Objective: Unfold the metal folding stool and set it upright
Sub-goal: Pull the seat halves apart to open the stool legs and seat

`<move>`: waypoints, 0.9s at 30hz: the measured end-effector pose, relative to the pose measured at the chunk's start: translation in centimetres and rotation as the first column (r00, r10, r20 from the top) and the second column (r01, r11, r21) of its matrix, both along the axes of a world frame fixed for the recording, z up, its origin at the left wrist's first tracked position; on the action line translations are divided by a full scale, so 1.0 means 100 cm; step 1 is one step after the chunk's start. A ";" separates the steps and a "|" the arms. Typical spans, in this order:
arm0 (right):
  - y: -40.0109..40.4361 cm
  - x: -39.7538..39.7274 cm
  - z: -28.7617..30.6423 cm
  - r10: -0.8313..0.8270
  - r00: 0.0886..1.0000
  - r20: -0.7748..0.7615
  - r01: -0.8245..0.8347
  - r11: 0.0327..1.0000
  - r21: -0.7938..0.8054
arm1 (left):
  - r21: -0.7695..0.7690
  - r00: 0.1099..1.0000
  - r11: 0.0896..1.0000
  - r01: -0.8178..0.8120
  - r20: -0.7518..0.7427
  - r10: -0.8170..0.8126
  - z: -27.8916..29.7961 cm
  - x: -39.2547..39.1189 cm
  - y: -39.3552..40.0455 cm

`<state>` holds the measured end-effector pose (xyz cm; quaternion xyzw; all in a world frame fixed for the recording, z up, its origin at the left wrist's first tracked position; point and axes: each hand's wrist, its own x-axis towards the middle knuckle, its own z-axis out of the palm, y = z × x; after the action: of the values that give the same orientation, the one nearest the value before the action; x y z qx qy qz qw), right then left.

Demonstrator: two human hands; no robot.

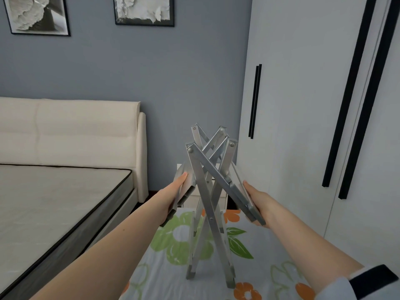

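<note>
The silver metal folding stool [208,198] stands on its feet on the floral cloth [173,241], only partly opened (legs crossed, seat panels hanging steeply). Your left hand [173,197] and right hand [258,202] each grasp a panel; spreading and levelling remain.

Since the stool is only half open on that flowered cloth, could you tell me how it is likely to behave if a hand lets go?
The metal folding stool would probably tip: its feet stand close together. Its riveted crossed bars look free to pivot, so the frame may scissor. The left hand and right hand each hold a side panel, which would likely swing down.
</note>
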<state>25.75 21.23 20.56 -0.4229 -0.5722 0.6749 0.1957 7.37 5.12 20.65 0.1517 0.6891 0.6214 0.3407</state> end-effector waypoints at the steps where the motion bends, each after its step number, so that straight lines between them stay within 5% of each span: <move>1: 0.001 0.000 0.002 -0.006 1.000 0.004 0.006 1.000 0.005 | -0.036 1.000 0.999 -0.009 0.002 0.009 0.001 -0.001 0.000; 27: 0.030 0.010 0.025 -0.043 0.993 0.112 0.035 0.997 0.068 | -0.201 0.999 0.979 -0.026 -0.046 0.017 0.031 0.006 -0.003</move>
<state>26.74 24.22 23.07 -0.4649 -0.5960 0.6266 0.1901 8.01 4.79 23.77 0.1227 0.7573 0.5486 0.3323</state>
